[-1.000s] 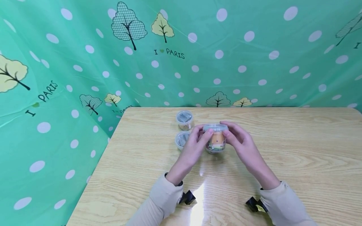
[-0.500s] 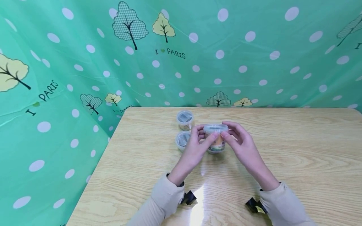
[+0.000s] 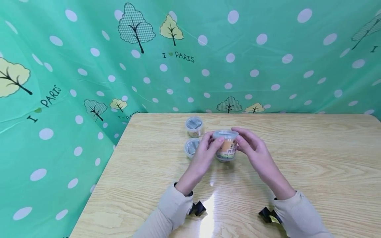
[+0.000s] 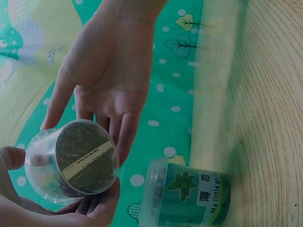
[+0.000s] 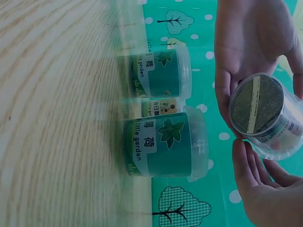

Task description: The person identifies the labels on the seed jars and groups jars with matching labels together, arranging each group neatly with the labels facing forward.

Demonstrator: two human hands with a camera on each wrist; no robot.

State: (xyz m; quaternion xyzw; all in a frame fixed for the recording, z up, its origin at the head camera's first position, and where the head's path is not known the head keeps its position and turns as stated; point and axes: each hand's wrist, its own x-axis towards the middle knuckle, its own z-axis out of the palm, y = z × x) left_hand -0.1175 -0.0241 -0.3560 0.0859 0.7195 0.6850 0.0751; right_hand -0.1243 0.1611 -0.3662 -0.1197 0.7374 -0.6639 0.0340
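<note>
A clear plastic tub [image 3: 225,147] with an orange label and a translucent lid is held up above the table by both hands. My left hand [image 3: 203,153] grips its left side, thumb near the rim. My right hand [image 3: 253,148] grips the right side, with the thumb on the upper wall. In the left wrist view, the tub's base [image 4: 87,158] shows dark, soil-like filling and a pale printed strip. Just left of the hands stands a green-labelled tub [image 3: 191,147]; an orange-labelled tub [image 3: 194,127] stands behind it.
In the right wrist view, two green-labelled tubs, one nearer [image 5: 165,146] and one farther [image 5: 161,73], stand on the wooden table [image 3: 312,165]. One of them is hidden in the head view. A green dotted cloth [image 3: 268,66] hangs behind the table.
Both hands have turned the held tub, so its printed lettering now faces the head camera. The thumbs came together on its front, then moved apart again. The standing tubs have not moved.
</note>
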